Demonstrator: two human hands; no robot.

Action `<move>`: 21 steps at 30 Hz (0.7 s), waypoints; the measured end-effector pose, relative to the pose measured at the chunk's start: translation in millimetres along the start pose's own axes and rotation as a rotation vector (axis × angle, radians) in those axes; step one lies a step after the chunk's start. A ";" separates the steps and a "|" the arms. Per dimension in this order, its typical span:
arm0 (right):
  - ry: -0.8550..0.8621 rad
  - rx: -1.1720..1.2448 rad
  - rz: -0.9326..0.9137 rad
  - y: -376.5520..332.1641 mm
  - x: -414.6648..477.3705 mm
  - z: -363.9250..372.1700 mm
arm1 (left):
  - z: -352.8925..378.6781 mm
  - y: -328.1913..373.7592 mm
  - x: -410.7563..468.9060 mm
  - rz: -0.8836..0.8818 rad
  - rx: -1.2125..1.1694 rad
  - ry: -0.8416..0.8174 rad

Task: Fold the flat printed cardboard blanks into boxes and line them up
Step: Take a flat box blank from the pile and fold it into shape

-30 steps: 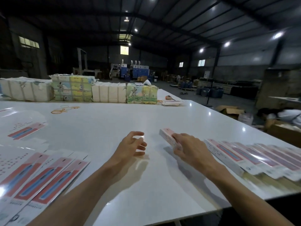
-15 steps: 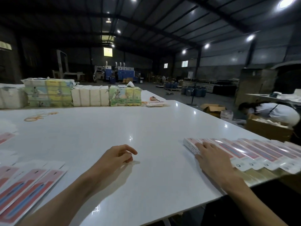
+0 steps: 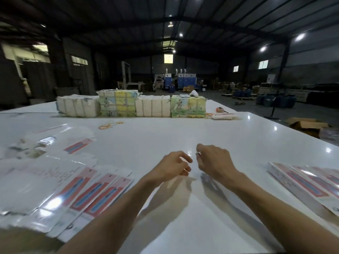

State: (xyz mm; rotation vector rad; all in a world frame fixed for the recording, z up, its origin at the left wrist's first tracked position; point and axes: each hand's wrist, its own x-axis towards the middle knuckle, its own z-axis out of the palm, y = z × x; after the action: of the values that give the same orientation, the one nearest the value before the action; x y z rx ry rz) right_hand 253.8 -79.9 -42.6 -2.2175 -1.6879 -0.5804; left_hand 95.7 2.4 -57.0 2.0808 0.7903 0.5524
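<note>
Flat printed cardboard blanks (image 3: 88,197), white with red and blue panels, lie fanned out at the near left of the white table (image 3: 165,136). A row of folded boxes (image 3: 304,182) with the same print lies along the near right edge. My left hand (image 3: 172,166) and my right hand (image 3: 213,160) hover side by side over the bare middle of the table, between the two groups. Both hands have loosely curled fingers and hold nothing.
Bundles of stacked packs (image 3: 132,105) stand in a row across the far side of the table. Orange rubber bands (image 3: 110,124) lie in front of them, a small pile of blanks (image 3: 222,116) at their right end. An open carton (image 3: 306,125) sits on the floor to the right.
My right hand left the row of folded boxes and swung left to the table's middle, next to my left hand. My head turned left, bringing the flat blanks into view.
</note>
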 end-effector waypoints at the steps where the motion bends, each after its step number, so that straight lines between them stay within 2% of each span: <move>1: 0.000 0.038 0.003 -6.8 2.8 9.5 | -9.2 2.8 0.4 -0.036 0.075 -0.001; 6: -0.035 0.228 0.044 -3.3 -2.0 44.7 | -73.3 -0.1 -28.9 -0.226 0.553 0.065; 12: -0.048 0.391 0.085 3.5 -1.5 48.6 | -137.6 -21.6 -98.0 -0.662 1.018 0.337; 16: -0.058 0.461 0.080 3.0 -2.3 45.0 | -159.0 -32.3 -125.2 -0.868 1.058 0.364; 21: -0.036 0.516 0.088 3.9 -3.5 43.1 | -167.6 -37.2 -132.3 -0.899 1.050 0.358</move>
State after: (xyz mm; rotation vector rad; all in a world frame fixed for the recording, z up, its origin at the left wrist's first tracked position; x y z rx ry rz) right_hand 262.7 -63.9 -82.0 -1.9179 -1.5298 -0.0651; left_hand -114.5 18.0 -6.6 2.1317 2.4368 -0.0633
